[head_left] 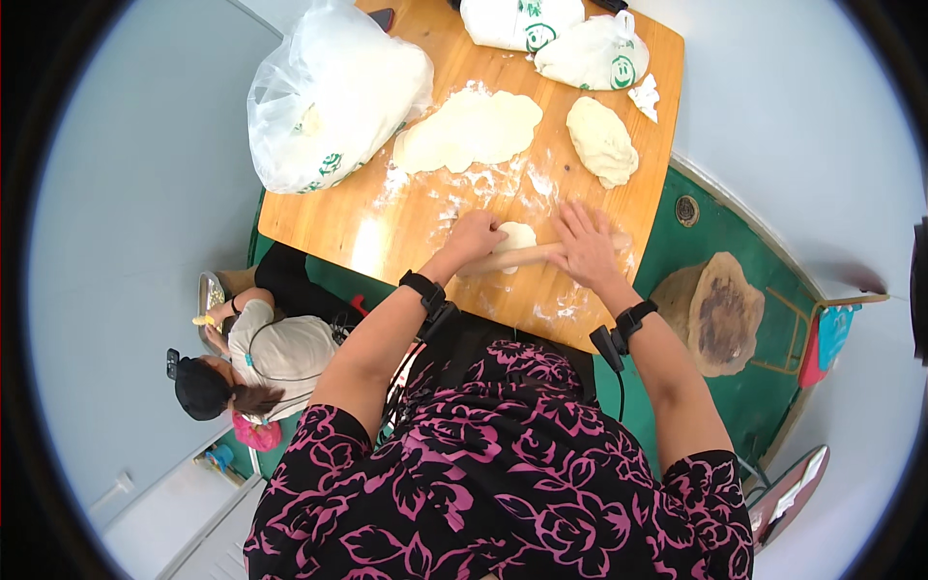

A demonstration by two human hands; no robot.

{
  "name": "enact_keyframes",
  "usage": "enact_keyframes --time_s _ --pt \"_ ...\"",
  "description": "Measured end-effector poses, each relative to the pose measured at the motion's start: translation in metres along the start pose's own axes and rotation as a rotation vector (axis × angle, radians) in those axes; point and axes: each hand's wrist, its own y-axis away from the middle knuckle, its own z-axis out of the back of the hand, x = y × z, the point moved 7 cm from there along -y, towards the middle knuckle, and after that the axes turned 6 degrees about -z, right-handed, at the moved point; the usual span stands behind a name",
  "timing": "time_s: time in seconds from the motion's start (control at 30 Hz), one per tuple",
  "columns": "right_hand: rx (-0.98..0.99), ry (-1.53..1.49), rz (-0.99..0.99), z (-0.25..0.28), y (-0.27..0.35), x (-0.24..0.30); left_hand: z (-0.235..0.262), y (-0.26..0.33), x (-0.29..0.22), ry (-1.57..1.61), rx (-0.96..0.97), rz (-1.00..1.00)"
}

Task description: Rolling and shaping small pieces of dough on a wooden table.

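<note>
A small flat dough round [519,235] lies on the wooden table near its front edge, partly under a wooden rolling pin [522,257]. My left hand [476,235] has its fingers curled closed at the left edge of the round, gripping it; the fingertips are partly hidden. Across the right part of the pin lies my right hand [586,247], palm down with fingers spread. Farther back spreads a wide layer of thin, pale dough pieces [469,132], seemingly overlapping. To its right sits an oval pile of similar dough [601,142].
Flour dusts the wooden table [319,215]. A big clear plastic bag [338,106] stands at the back left, and white bags [592,53] at the back. Right of the table is a wood stump [720,314]. At left, another person [280,353] holds something yellow over a tray.
</note>
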Motion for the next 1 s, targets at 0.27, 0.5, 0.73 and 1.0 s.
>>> enact_keyframes --time_s 0.27,0.5,0.73,1.0 --pt "-0.002 -0.152 0.236 0.021 0.023 0.011 -0.017 -0.003 -0.023 0.084 0.123 -0.198" --pt "0.009 -0.147 0.16 0.016 0.003 0.004 -0.023 -0.013 -0.038 -0.287 0.299 -0.334" --pt "-0.021 0.063 0.017 0.004 0.003 0.007 -0.012 -0.006 -0.026 -0.138 0.176 -0.226" --pt "-0.029 0.036 -0.034 -0.002 0.012 0.008 -0.009 -0.011 -0.01 -0.226 0.155 -0.169"
